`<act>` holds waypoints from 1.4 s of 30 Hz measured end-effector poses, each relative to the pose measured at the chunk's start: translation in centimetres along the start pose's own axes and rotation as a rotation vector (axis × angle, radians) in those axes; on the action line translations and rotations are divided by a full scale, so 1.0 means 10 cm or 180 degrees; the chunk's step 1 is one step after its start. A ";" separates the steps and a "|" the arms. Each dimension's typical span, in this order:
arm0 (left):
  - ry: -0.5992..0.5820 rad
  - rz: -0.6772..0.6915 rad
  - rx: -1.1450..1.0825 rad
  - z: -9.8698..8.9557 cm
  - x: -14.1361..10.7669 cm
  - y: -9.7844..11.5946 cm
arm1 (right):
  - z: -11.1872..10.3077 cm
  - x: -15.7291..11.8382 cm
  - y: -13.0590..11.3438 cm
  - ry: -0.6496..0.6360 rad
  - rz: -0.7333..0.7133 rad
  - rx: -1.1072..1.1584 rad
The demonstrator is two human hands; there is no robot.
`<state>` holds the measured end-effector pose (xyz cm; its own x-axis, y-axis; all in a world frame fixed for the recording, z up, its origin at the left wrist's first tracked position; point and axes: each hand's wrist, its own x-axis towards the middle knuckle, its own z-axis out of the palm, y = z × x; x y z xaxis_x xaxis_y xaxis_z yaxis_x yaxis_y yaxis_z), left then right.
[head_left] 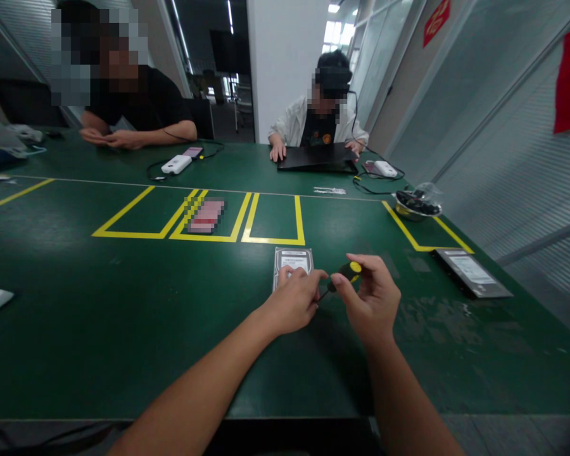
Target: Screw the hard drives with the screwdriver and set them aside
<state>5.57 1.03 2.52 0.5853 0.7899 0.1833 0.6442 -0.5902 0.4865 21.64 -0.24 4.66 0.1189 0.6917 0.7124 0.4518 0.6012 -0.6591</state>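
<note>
A silver hard drive [293, 256] with a white label lies on the green table in front of me. My left hand [292, 303] is on the drive, its fingers bent over the near part and covering much of it. In my right hand [374, 301] is a black and yellow screwdriver [346, 275], pinched by the handle between thumb and fingers. Its thin shaft slants down to the left, to the drive's right side by my left fingertips. The tip is hidden by my left hand, so I cannot tell what it touches.
Another drive-like metal unit [475, 272] lies at the right. Behind it a metal bowl [412, 213] holds dark small parts. Yellow tape outlines [273, 240] mark the table [137, 316]. Across it sit two people, one with hands on a black laptop-like panel [318, 158]. White devices [177, 164] with cables lie there.
</note>
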 end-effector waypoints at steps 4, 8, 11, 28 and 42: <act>0.0056 -0.0012 -0.0037 -0.02 -0.01 0.01 | 0.00 0.02 0.00 0.0568 0.0064 -0.0011; 0.0098 0.0012 -0.0024 -0.02 -0.01 0.01 | -0.01 0.03 0.02 0.0970 0.0263 -0.0299; 0.0138 0.0019 -0.0032 -0.01 -0.01 0.01 | -0.02 0.03 0.03 0.1098 0.0291 -0.0413; 0.0137 0.0049 0.0118 0.00 0.00 0.04 | -0.01 0.02 0.02 0.1015 0.0202 -0.0380; 0.0096 0.0053 0.0087 -0.01 0.01 0.06 | -0.02 0.01 0.03 0.0930 0.0215 -0.0499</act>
<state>5.93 0.77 2.89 0.5813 0.7842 0.2170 0.6478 -0.6074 0.4598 21.98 -0.05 4.56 0.3914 0.5703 0.7222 0.5620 0.4732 -0.6784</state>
